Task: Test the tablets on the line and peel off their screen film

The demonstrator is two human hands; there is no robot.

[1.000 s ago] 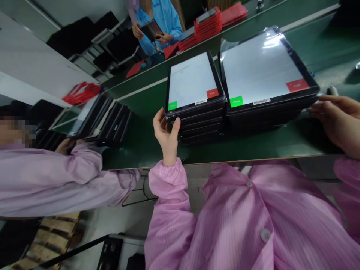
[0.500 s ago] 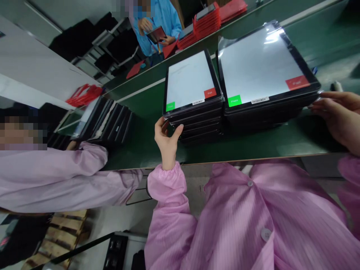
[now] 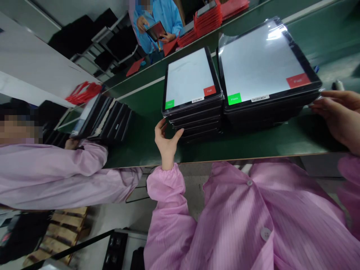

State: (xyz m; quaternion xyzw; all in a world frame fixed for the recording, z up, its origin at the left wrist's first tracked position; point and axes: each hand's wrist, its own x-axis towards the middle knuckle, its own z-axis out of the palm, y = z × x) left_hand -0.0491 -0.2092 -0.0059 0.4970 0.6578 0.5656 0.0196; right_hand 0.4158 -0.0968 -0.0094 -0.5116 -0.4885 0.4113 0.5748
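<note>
Two stacks of tablets stand side by side on the green table. Each top screen is lit white with a green Pass and a red Fail box. My left hand [image 3: 166, 141] is at the near left corner of the left stack of tablets [image 3: 197, 122], its thumb and fingers apart around that corner. Clear film covers the right stack of tablets [image 3: 260, 108], which is larger. Against its right corner rest the fingertips of my right hand [image 3: 339, 116], stretched out; part of this hand lies beyond the frame edge.
The green table [image 3: 146, 138] ends just before my body. At the left, a co-worker's hand [image 3: 71, 144] touches leaning black devices [image 3: 115, 123]. Across the table, a person in blue [image 3: 168, 17] holds a tablet beside piled red sleeves [image 3: 208, 20]. A pale object [image 3: 339, 85] lies by my right hand.
My hands and both stacks keep practically the same places, with a slight shift of the view. More of the co-worker's hand at the left shows beside the black devices.
</note>
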